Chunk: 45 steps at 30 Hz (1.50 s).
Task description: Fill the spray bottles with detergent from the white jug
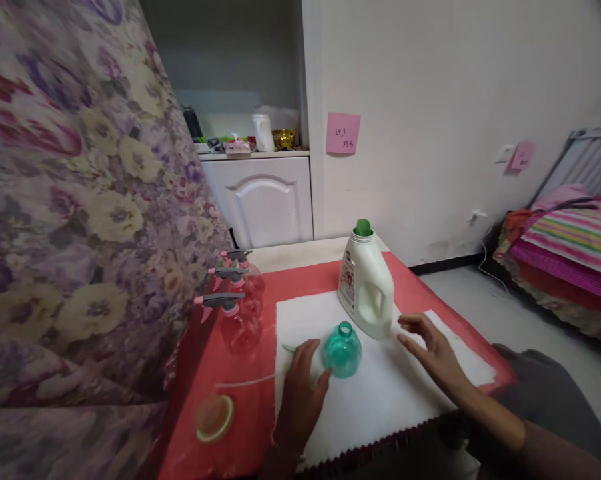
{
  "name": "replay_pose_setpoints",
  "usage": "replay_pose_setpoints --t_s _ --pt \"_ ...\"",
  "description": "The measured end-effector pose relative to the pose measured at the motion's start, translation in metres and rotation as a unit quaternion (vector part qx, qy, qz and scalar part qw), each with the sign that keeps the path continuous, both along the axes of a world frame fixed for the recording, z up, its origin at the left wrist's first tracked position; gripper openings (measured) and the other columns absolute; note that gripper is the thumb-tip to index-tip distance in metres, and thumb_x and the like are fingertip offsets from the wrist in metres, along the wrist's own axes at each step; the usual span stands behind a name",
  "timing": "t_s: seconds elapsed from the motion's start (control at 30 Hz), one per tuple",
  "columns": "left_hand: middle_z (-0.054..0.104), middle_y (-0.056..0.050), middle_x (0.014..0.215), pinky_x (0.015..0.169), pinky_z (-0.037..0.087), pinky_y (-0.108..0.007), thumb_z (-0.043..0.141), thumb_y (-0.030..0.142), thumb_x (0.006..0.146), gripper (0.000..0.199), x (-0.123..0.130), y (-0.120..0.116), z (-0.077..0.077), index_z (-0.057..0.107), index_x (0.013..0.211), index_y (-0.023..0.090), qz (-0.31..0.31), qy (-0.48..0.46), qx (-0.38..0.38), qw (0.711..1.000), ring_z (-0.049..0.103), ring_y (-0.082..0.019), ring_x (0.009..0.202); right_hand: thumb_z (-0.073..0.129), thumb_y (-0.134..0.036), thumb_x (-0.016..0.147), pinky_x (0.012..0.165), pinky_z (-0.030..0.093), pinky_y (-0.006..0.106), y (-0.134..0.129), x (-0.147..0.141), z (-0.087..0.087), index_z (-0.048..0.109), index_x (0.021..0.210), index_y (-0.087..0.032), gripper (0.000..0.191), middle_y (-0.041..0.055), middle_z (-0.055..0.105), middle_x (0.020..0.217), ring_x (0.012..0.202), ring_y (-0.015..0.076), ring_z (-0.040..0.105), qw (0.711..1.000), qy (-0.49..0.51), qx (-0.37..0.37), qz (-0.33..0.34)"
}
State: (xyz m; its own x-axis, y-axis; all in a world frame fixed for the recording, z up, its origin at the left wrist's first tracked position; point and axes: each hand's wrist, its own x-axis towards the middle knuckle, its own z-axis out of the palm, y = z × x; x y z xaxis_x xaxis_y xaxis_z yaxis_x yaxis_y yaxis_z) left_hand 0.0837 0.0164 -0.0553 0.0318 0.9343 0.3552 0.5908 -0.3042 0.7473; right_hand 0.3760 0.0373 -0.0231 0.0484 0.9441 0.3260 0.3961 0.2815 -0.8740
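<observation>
A translucent green bottle (343,355) without a top stands upright on the white cloth. My left hand (303,393) is just left of it, open with fingers and thumb apart; whether it touches the bottle I cannot tell. Partly hidden behind this hand are a pale green curved piece (289,348) and a thin whitish tube (245,383). To the right, my right hand (433,353) hovers open beside a cream detergent jug (365,283), apart from its handle. The jug is uncapped, with a green spout showing in its neck.
Three clear pink spray bottles (241,330) with grey-and-pink heads stand along the left side. A round lid (215,419) with a pale rim lies on the red cloth (300,275) near the front. A floral curtain (95,220) hangs close at left; a cabinet (265,200) stands behind.
</observation>
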Motion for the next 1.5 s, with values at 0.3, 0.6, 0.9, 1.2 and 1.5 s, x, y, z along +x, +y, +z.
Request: replay_pose_setpoints --t_s 0.3,0.6,0.9,1.2,1.5 --pt "0.066 -0.009 0.1 0.091 0.046 -0.039 0.051 0.018 0.081 0.021 -0.048 0.005 0.001 0.062 0.099 0.016 0.013 0.192 -0.06 0.979 0.059 -0.024 0.098 0.085 -0.032 0.056 0.111 0.034 0.055 0.005 -0.078 -0.024 0.044 0.134 -0.025 0.089 0.0102 0.051 0.139 0.129 0.034 0.047 0.99 -0.006 -0.052 0.133" --pt "0.063 -0.012 0.11 0.095 0.043 -0.036 0.038 0.001 0.083 0.041 -0.042 0.0 0.017 0.061 0.114 0.013 -0.007 0.304 -0.147 0.941 0.056 -0.024 0.106 0.083 -0.02 0.053 0.109 0.036 0.052 0.018 -0.096 -0.045 0.041 0.132 -0.024 0.089 0.0106 0.053 0.135 0.125 0.0323 0.051 0.99 -0.009 -0.071 0.121" --pt "0.066 -0.012 0.108 0.091 0.043 -0.037 0.042 0.001 0.085 0.036 -0.041 0.003 0.017 0.063 0.112 0.014 -0.002 0.349 -0.143 0.926 0.059 -0.025 0.103 0.079 -0.021 0.056 0.104 0.04 0.05 -0.009 -0.068 -0.029 0.041 0.13 -0.025 0.083 0.0082 0.057 0.127 0.118 0.0321 0.054 0.993 -0.017 -0.08 0.087" --pt "0.067 -0.012 0.104 0.089 0.049 -0.038 0.043 0.006 0.084 0.034 -0.043 0.011 0.002 0.062 0.11 0.014 0.01 0.279 -0.038 0.96 0.062 -0.025 0.101 0.078 -0.022 0.053 0.102 0.04 0.048 -0.022 -0.053 -0.043 0.041 0.131 -0.024 0.086 0.0095 0.056 0.128 0.119 0.0323 0.053 0.994 -0.056 -0.066 0.07" --pt "0.067 -0.011 0.11 0.094 0.049 -0.044 0.049 0.034 0.087 0.03 -0.008 -0.012 0.066 0.06 0.111 0.02 0.082 0.082 0.097 0.988 0.062 -0.027 0.107 0.079 -0.024 0.049 0.1 0.042 0.046 -0.012 -0.055 -0.048 0.043 0.127 -0.024 0.085 0.0084 0.058 0.124 0.115 0.0309 0.055 0.994 -0.063 -0.033 0.078"
